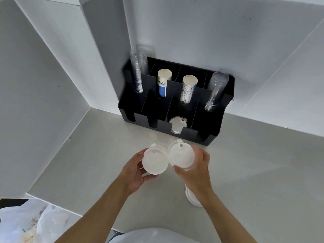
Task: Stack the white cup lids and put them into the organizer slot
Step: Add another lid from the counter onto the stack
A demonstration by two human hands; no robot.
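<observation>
a: pale grey counter (245, 163) ran into a white-walled corner, with bare surface open to the right of the hands and more to their left, up to the side wall.

b: and ahead of the hands?

a: a black organizer (177, 106) stood against the back wall, just beyond the fingertips. its low front slots were notched; the one straight ahead of the right hand held a white lid in the slot (177, 126), leaning upright. the other front slots looked dark, and i couldn't tell their contents.

b: what were the hands doing?

a: the left hand (135, 172) was curled around a left lid (154, 160), gripping its rim, face toward the camera. the right hand (196, 169) was grasping a right lid (181, 155) the same way. the two lids' rims sat just beside each other, touching or nearly so, held above the counter.

b: how did the lids look?

a: round, white, with raised rims, a small sip hole and a tab at the far edge.

b: any more lids?

a: a spare lid stack (192, 199) lay flat on the counter behind the right wrist, partly hidden by the forearm. clear cups (139, 71) and paper cups (163, 83) filled the rear slots. a plastic bag (31, 223) sat near the left elbow, below the counter edge.
</observation>
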